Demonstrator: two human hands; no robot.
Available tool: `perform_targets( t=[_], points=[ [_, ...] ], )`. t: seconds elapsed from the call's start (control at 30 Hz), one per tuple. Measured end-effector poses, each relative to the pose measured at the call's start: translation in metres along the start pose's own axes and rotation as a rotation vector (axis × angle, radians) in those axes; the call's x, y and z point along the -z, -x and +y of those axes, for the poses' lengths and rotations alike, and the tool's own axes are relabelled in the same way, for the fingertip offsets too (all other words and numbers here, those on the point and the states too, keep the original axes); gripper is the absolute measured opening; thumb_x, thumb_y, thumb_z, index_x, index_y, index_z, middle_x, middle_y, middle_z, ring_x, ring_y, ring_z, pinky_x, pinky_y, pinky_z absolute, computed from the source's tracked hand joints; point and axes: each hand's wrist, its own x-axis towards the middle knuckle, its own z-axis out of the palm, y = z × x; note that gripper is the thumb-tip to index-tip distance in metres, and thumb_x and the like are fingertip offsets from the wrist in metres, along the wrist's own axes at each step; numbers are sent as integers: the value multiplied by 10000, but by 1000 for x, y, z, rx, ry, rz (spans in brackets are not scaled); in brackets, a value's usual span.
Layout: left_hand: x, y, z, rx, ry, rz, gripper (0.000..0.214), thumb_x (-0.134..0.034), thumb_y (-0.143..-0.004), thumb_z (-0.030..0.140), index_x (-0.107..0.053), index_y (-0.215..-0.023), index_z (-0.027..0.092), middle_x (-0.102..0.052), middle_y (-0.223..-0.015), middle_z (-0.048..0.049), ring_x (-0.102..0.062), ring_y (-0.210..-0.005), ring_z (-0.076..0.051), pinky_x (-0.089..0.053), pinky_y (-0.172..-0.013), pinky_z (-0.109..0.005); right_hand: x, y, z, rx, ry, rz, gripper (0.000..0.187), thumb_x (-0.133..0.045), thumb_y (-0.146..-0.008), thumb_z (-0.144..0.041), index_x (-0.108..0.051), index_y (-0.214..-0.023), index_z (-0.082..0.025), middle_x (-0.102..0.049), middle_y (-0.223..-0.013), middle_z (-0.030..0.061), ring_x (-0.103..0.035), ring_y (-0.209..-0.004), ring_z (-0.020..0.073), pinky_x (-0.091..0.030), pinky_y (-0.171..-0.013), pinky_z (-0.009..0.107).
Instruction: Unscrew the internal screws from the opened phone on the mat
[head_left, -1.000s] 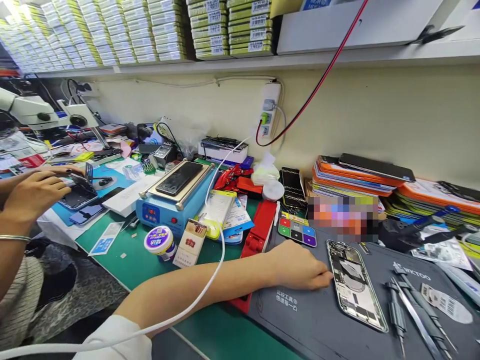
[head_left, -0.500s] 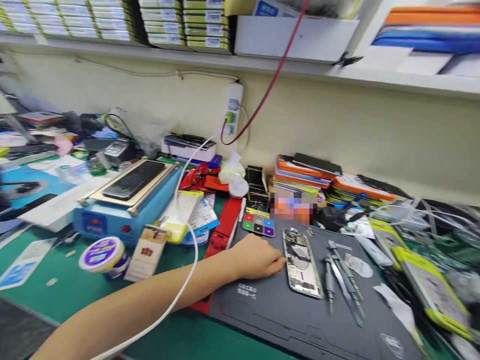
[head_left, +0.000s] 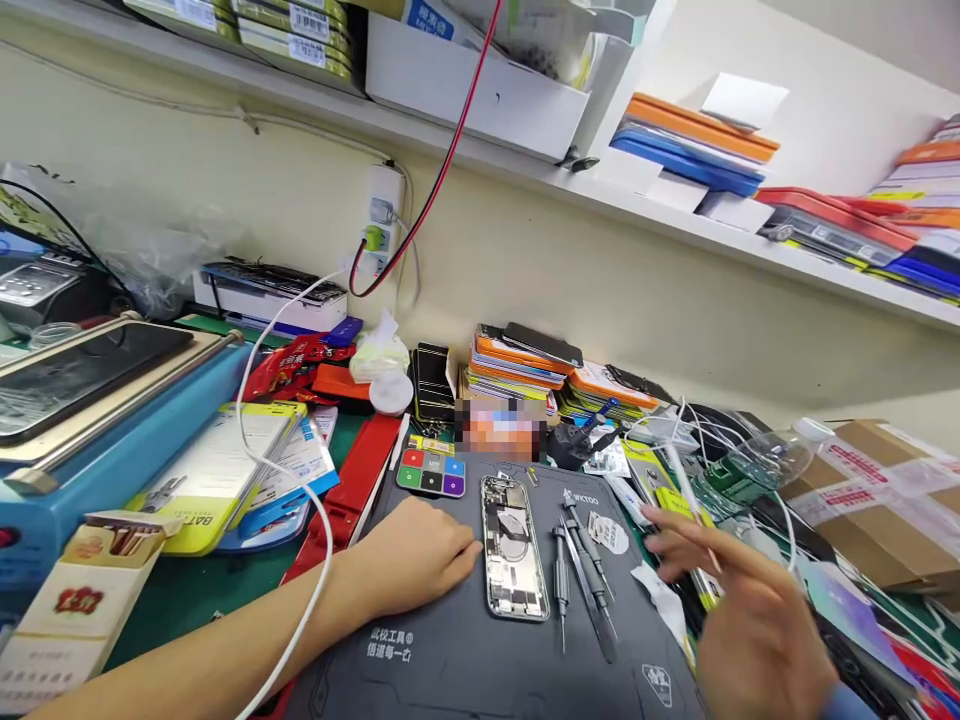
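Note:
My left hand (head_left: 420,560) rests on a dark work mat (head_left: 465,670), fingers curled together and empty, fingertips at the left edge of an opened phone (head_left: 514,550) lying back-up with its insides showing. Right of the phone lie small screwdrivers and tweezers (head_left: 581,575). My right hand (head_left: 742,620) hovers blurred over the clutter at the mat's right edge. A thin white stick (head_left: 690,505) crosses its fingers; whether it is held I cannot tell.
A coloured screw tray (head_left: 430,472) sits at the mat's top left. A white cable (head_left: 315,560) drapes over my left forearm. At left stand a blue heating plate (head_left: 90,420) and a cigarette box (head_left: 67,600). Behind are stacked phone cases (head_left: 517,365), a plastic bottle (head_left: 757,460) and a cardboard box (head_left: 877,500).
My view has swung right, away from the person at the left. My right hand has come into view at the lower right. My left hand stays beside the phone.

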Motion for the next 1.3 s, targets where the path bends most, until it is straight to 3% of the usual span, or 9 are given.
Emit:
perform_targets(
  t=[0.03,0.13,0.27,0.37,0.5,0.7,0.93,1.3],
  points=[
    [0,0,0,2,2,-1,376,-463,-1119,300,-713,-860,191,-817,-882,-46,-799,-789,-253,-497,-650,-322,-13,-7,5,4,20,-39,246,-521,-1126,-322,-723,-1247,-254,-804,-1153,93,-752,-833,238,-600,-630,373],
    [-3,-1,-1,3,11,1,366,-469,-1116,306,-703,-856,197,-815,-875,-39,-798,-783,-255,-489,-649,-324,-41,-24,22,24,77,-135,196,-626,-1078,-244,-720,-1251,-253,-802,-1157,77,-754,-849,219,-619,-692,354],
    [-7,-1,-2,1,29,8,373,-467,-1114,311,-690,-836,200,-806,-849,-41,-790,-752,-258,-485,-634,-335,-68,-36,48,72,110,-199,155,-564,-1107,-238,-701,-1179,-244,-772,-988,44,-742,-807,201,-612,-673,327],
    [-9,-1,-1,-1,39,15,365,-471,-1110,308,-694,-841,204,-807,-852,-43,-788,-748,-264,-490,-635,-345,-89,-46,64,119,135,-262,236,-472,-1151,-248,-700,-1110,-205,-708,-872,12,-704,-745,168,-591,-668,304],
    [-9,-2,-1,5,40,17,351,-473,-1107,317,-701,-859,217,-808,-861,-37,-788,-759,-274,-491,-634,-358,-108,-61,78,212,161,-372,272,-489,-1162,-334,-712,-1139,-178,-740,-984,39,-735,-903,193,-617,-822,371],
    [-10,-2,-2,-3,59,4,331,-467,-1109,306,-684,-872,225,-797,-849,-24,-774,-741,-255,-444,-622,-351,-110,-55,94,271,200,-451,262,-509,-1148,-330,-681,-1295,-197,-754,-1262,96,-713,-1197,265,-585,-1016,479],
    [-14,-1,-3,-21,75,-2,346,-425,-1118,268,-620,-834,228,-766,-810,-5,-737,-690,-230,-326,-586,-357,-106,-39,106,222,219,-410,211,-553,-1136,-331,-699,-1185,-187,-742,-1121,65,-716,-1066,237,-589,-967,454],
    [-14,0,-3,-19,79,10,340,-434,-1113,271,-607,-824,228,-751,-792,6,-708,-667,-210,-256,-583,-375,-111,-37,103,239,155,-539,246,-516,-1144,-300,-639,-1329,-193,-724,-1302,106,-694,-1223,269,-582,-1047,498]
  ],
)
